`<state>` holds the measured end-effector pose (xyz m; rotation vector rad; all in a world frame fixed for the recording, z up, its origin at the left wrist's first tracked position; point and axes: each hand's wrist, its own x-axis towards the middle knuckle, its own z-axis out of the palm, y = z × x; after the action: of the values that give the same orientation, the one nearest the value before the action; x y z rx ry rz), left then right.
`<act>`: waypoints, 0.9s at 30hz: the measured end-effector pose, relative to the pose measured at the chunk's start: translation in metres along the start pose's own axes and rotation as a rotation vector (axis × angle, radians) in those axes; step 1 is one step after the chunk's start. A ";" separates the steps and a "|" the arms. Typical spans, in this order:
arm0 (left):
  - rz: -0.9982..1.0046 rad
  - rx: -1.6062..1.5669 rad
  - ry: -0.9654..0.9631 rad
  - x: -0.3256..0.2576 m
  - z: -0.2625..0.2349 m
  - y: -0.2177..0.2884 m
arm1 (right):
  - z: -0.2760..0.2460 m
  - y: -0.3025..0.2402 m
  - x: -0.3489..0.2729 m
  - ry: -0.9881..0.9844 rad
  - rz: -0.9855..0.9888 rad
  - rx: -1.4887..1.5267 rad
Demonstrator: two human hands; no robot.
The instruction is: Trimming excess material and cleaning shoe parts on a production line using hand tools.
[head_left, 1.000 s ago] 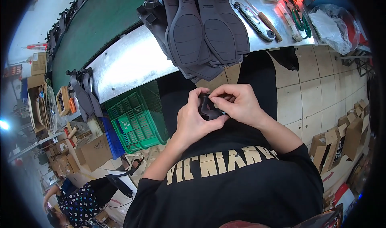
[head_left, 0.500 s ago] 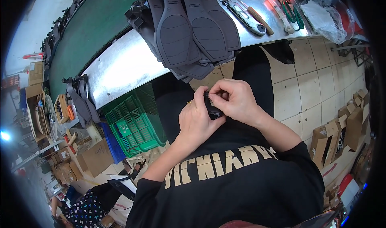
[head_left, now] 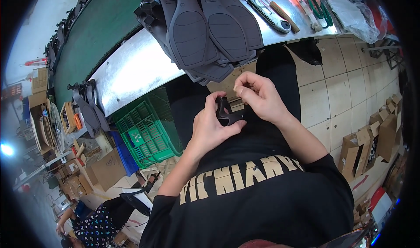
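My left hand (head_left: pixel 209 126) is closed around a black sandal strap (head_left: pixel 224 111) above my lap. The strap bends into a loop, with its lower end between the thumb and the palm. Just right of it, my right hand (head_left: pixel 260 98) is raised with thumb and forefinger pinched together. Whatever sits in that pinch, if anything, is too small to make out. Beyond both hands, a pile of dark grey sandals (head_left: pixel 189 35) lies soles up and hangs over the edge of the metal-topped table (head_left: pixel 135 64).
Right of the sandals lie a utility knife (head_left: pixel 267 15), a wooden-handled tool (head_left: pixel 285 17) and green-handled scissors (head_left: pixel 323 14). A clear plastic bag (head_left: pixel 356 16) hangs at the corner. A green crate (head_left: pixel 148 136) stands below left; cardboard boxes (head_left: pixel 365 145) line the right. Another person (head_left: pixel 94 226) sits lower left.
My right hand has pulled away from the strap, up and to the right, still pinched. My left hand keeps hold of the strap, which now shows more openly.
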<state>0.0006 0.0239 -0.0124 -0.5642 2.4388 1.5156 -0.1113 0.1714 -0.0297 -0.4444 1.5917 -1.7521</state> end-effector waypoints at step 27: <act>0.002 -0.776 0.007 -0.002 -0.022 -0.033 | 0.061 0.038 -0.002 -0.026 0.179 0.328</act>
<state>0.0166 -0.0088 -0.0287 -0.6774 1.7729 2.4436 -0.0583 0.1296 -0.0552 -0.1598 1.2524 -1.8151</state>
